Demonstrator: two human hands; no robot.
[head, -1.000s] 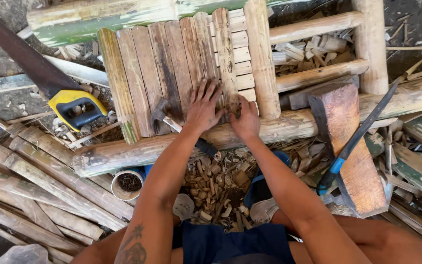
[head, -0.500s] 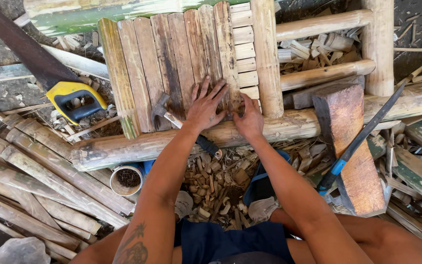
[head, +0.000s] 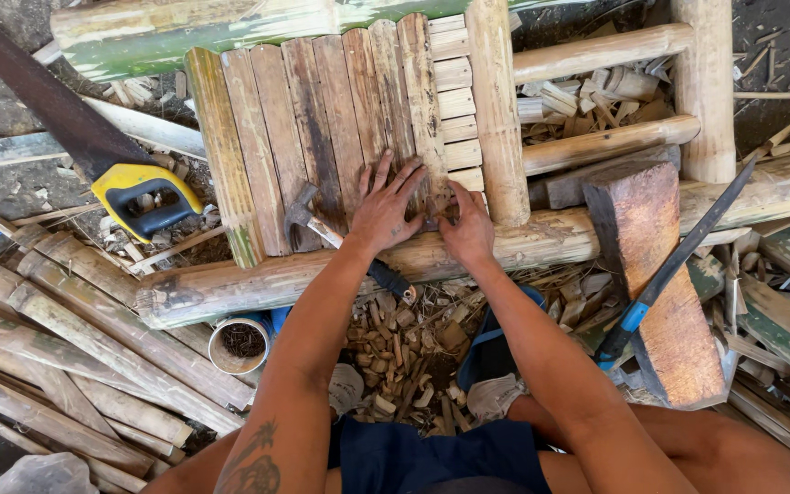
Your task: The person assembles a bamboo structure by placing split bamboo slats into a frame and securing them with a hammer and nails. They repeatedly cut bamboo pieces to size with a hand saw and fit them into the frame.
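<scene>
Pressing down on a row of flat bamboo slats (head: 322,137), both hands work at the near right end of the row, where the slats meet a thick bamboo pole (head: 340,270) lying across the scene. The left hand (head: 384,209) lies flat with fingers spread wide over two slats, gripping nothing. The right hand (head: 468,230) pinches the near end of one slat (head: 422,110) between thumb and fingertips. The slats look stiff, light and dry, with split edges that probably splinter; they are best taken by the flat faces near an end. A hammer (head: 308,220) rests on the slats just left of the left hand. A yellow-handled saw (head: 130,197) lies farther left, and a blue-handled blade (head: 678,261) leans on a wood block (head: 660,302) at the right.
</scene>
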